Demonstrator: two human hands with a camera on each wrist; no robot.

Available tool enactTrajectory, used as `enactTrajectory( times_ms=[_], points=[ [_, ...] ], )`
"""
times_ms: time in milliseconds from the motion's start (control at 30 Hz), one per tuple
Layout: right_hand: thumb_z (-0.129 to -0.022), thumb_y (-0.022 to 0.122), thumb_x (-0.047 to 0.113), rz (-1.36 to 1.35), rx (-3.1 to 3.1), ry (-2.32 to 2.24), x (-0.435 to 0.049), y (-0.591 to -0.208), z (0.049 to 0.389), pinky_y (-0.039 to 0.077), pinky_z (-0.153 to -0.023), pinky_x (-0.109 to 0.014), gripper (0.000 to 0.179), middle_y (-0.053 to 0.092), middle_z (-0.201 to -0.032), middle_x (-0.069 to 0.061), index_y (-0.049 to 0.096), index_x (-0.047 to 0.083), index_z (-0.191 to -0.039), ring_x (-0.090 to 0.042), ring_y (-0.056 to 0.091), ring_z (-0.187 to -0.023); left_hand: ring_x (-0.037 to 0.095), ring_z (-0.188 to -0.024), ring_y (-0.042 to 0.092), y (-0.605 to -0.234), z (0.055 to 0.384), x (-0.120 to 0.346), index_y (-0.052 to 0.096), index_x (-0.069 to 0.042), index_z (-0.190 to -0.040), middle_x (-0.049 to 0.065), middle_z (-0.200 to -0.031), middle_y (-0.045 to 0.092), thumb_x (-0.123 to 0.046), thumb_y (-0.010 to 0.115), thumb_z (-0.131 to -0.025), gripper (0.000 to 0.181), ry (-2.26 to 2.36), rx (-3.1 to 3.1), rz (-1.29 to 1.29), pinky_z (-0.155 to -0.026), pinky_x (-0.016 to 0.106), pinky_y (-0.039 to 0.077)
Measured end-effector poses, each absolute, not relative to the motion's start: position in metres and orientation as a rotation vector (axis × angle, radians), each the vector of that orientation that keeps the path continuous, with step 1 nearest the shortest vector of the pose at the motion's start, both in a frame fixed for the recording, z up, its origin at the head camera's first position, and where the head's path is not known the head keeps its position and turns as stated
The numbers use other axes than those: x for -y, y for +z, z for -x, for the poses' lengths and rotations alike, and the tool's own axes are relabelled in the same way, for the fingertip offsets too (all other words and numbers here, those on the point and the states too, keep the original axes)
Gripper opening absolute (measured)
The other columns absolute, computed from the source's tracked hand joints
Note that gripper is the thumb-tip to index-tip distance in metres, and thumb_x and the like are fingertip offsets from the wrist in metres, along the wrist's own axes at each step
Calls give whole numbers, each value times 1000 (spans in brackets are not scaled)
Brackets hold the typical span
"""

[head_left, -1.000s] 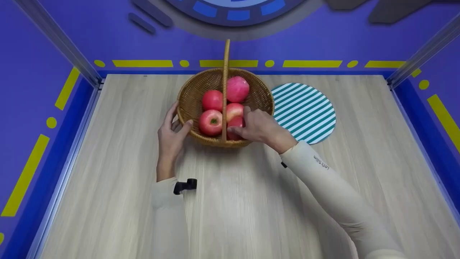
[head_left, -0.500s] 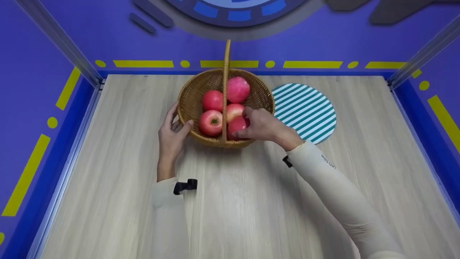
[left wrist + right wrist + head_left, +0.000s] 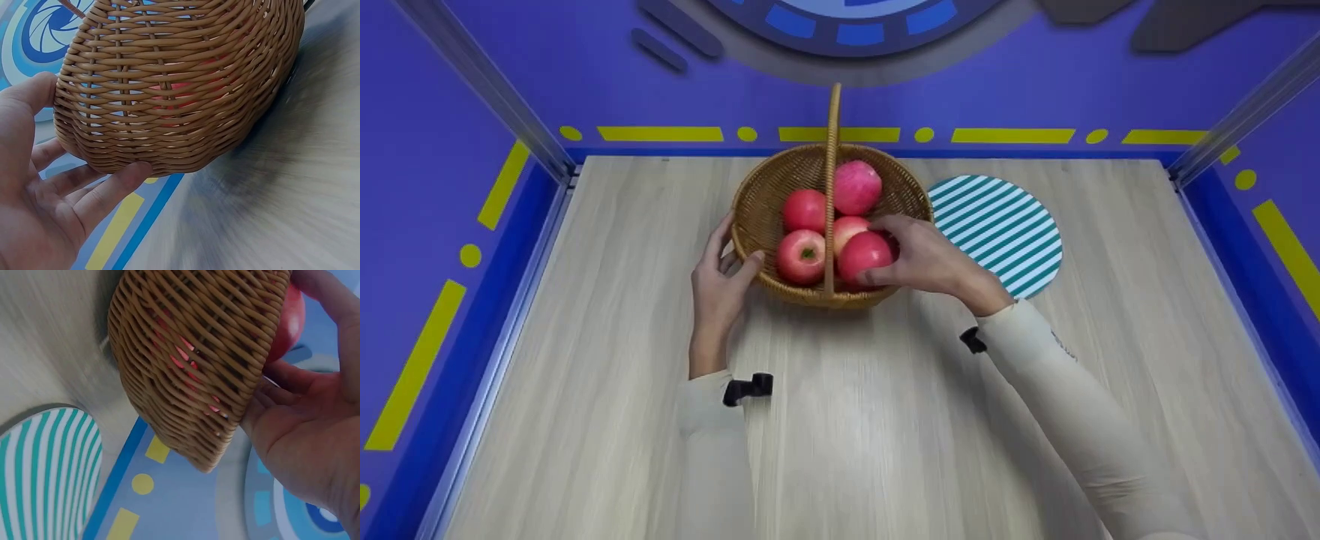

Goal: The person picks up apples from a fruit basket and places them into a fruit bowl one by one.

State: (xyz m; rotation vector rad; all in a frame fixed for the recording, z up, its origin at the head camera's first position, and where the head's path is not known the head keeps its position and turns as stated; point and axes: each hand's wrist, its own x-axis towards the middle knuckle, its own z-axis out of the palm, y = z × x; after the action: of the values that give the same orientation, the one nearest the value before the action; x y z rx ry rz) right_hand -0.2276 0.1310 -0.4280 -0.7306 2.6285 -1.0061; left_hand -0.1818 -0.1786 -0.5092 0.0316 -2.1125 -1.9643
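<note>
A brown wicker basket (image 3: 761, 199) with a tall arched handle (image 3: 831, 180) stands at the back middle of the table. My left hand (image 3: 720, 289) holds its left side, thumb at the rim and fingers around the outer wall (image 3: 169, 101). My right hand (image 3: 934, 259) grips a red apple (image 3: 862, 255) inside the front right of the basket, and in the right wrist view this apple (image 3: 289, 323) shows above the rim. Around it lie a red-and-yellow apple (image 3: 849, 229), partly covered, two red apples left of the handle (image 3: 801, 256), and a larger pink fruit (image 3: 856, 186) behind.
A round mat with teal and white stripes (image 3: 997, 225) lies on the table right of the basket, partly behind my right forearm. Blue panels with yellow marks (image 3: 660, 133) enclose the wooden tabletop (image 3: 840, 420) at the back and both sides.
My right hand has drawn the red apple slightly right and upward, showing more of it. My left hand and the basket have stayed in place.
</note>
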Motion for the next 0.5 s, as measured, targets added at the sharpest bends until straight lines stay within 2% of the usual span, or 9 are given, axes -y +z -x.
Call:
enactTrajectory(
  times_ms=[167, 333, 500],
  points=[
    [-85, 88, 33, 643, -2555, -1251, -140, -431, 228, 57, -98, -44, 68, 65, -131, -7, 61, 8, -142, -23, 62, -117, 37, -138, 55, -509, 182, 178, 49, -18, -161, 14, -160, 46, -18, 76, -97, 70, -1961, 2099, -15, -106, 50, 54],
    [-86, 88, 38, 569, -2490, -1448, -152, -432, 228, 57, -99, -44, 71, 63, -133, -6, 59, 10, -145, -23, 62, -117, 34, -138, 56, -510, 183, 178, 50, -21, -161, 11, -160, 47, -18, 76, -97, 69, -1955, 2109, -27, -107, 47, 53],
    [-90, 86, 35, 559, -2388, -1606, -163, -435, 230, 57, -100, -40, 66, 64, -134, -5, 60, 10, -145, -23, 64, -117, 34, -138, 56, -511, 183, 178, 51, -21, -160, 10, -160, 46, -18, 77, -96, 69, -1957, 2097, -34, -110, 44, 52]
  ],
)
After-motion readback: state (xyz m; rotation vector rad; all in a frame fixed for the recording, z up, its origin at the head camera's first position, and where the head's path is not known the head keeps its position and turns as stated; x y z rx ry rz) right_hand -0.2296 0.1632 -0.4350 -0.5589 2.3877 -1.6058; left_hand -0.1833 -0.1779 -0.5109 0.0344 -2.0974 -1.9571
